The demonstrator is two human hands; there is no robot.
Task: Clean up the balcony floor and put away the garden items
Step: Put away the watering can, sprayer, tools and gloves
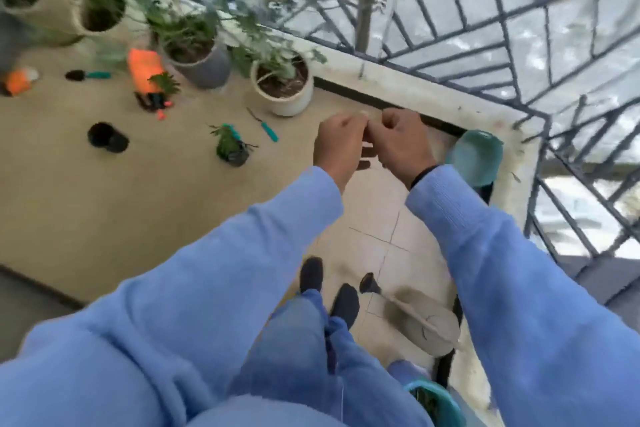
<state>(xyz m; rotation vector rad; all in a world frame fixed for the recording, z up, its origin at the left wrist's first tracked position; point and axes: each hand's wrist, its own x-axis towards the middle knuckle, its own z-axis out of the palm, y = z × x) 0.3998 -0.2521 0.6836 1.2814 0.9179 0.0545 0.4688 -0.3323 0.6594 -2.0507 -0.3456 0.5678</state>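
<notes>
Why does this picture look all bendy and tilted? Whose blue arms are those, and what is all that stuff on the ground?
The camera sits on a person's head and looks down, so you see what they see; its wide lens bends the edges. The blue sleeves are their arms. The left hand and right hand meet in front, fingers curled; whether they pinch something is too blurry to tell. On the balcony floor lie a small trowel, an orange bag, an empty black pot, a little seedling pot and a watering can. Bigger potted plants stand along the railing.
</notes>
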